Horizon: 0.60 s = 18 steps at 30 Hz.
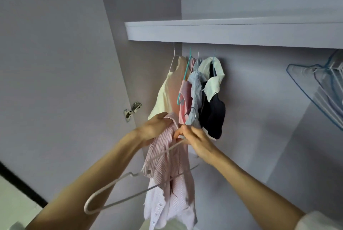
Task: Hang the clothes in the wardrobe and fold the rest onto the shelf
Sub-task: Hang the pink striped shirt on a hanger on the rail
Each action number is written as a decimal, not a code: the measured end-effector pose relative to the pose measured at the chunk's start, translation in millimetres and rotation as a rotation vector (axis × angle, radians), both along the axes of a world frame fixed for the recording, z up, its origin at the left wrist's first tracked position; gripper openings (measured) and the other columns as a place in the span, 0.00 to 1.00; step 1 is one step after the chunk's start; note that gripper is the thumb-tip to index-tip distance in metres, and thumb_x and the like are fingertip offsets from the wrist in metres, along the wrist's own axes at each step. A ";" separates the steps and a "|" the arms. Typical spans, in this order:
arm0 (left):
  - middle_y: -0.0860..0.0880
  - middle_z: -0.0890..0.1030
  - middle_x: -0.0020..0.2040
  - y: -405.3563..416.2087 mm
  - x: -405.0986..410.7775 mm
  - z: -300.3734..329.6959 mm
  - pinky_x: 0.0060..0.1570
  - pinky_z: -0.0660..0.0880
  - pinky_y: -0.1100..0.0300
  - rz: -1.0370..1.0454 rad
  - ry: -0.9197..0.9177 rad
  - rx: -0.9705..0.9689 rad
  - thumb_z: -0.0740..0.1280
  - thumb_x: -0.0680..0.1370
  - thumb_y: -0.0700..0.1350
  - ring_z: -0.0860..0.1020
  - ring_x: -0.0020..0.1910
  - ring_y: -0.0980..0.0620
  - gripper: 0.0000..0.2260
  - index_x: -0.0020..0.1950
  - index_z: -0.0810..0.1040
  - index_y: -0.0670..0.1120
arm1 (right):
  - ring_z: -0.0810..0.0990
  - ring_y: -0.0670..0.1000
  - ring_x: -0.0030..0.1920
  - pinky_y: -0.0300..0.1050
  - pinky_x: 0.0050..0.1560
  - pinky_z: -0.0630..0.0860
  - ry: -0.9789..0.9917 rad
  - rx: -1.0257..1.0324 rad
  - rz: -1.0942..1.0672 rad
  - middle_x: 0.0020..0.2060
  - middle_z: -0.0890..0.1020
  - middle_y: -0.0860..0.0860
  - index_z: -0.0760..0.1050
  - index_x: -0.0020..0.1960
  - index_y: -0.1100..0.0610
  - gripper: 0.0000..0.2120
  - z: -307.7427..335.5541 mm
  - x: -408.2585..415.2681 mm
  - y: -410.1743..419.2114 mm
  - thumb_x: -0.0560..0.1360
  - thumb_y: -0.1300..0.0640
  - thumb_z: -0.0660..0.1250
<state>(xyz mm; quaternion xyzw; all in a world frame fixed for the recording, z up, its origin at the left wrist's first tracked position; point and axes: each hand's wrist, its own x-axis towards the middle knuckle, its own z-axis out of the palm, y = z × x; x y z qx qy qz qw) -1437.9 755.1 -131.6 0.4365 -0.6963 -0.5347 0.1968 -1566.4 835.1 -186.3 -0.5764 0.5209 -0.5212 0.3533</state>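
Note:
A pink striped shirt hangs between my hands in front of the open wardrobe. My left hand grips its upper edge. My right hand pinches the shirt together with a white wire hanger, which lies tilted across the fabric with its hook end low on the left. Just behind them hang several garments: a cream top, a pink one, a light blue one and a dark one with a white collar. The rail is hidden under the shelf.
A bunch of empty blue and white hangers hangs at the right under the shelf. The wardrobe door stands open on the left, with a metal hinge. The wardrobe's back wall shows between the garments and the empty hangers.

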 end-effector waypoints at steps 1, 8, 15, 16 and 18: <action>0.37 0.78 0.58 -0.2 1.1 1.3 0.62 0.72 0.47 0.003 0.015 0.033 0.56 0.80 0.39 0.77 0.56 0.42 0.13 0.64 0.71 0.37 | 0.79 0.38 0.47 0.32 0.54 0.74 -0.004 -0.003 0.011 0.40 0.81 0.41 0.78 0.42 0.55 0.19 1.6 -0.1 -0.1 0.82 0.59 0.51; 0.38 0.80 0.55 -0.3 3.1 17.4 0.56 0.76 0.50 -0.078 0.061 0.175 0.56 0.81 0.38 0.80 0.53 0.43 0.12 0.63 0.71 0.36 | 0.72 0.32 0.57 0.33 0.59 0.68 0.282 -0.099 -0.017 0.55 0.76 0.41 0.74 0.43 0.33 0.20 -8.4 -12.8 2.5 0.81 0.57 0.57; 0.46 0.76 0.51 3.4 -8.7 12.8 0.53 0.70 0.57 -0.126 -0.322 -0.315 0.54 0.81 0.47 0.74 0.51 0.47 0.10 0.55 0.70 0.42 | 0.79 0.48 0.40 0.49 0.46 0.76 0.572 -0.104 -0.270 0.44 0.81 0.49 0.79 0.57 0.54 0.15 -18.3 -26.4 5.9 0.81 0.54 0.55; 0.46 0.76 0.48 3.2 -8.4 13.0 0.49 0.69 0.57 -0.141 -0.376 -0.398 0.55 0.81 0.46 0.73 0.48 0.47 0.08 0.53 0.70 0.43 | 0.79 0.49 0.38 0.48 0.43 0.75 0.649 -0.097 -0.303 0.41 0.81 0.49 0.79 0.57 0.53 0.15 -16.7 -28.0 7.5 0.81 0.54 0.54; 0.48 0.75 0.43 1.2 -6.5 14.3 0.44 0.70 0.58 -0.163 -0.429 -0.471 0.58 0.79 0.45 0.72 0.44 0.47 0.05 0.49 0.70 0.44 | 0.81 0.52 0.41 0.43 0.38 0.69 0.789 -0.051 -0.365 0.45 0.82 0.48 0.80 0.56 0.53 0.16 -13.5 -36.2 9.8 0.81 0.52 0.54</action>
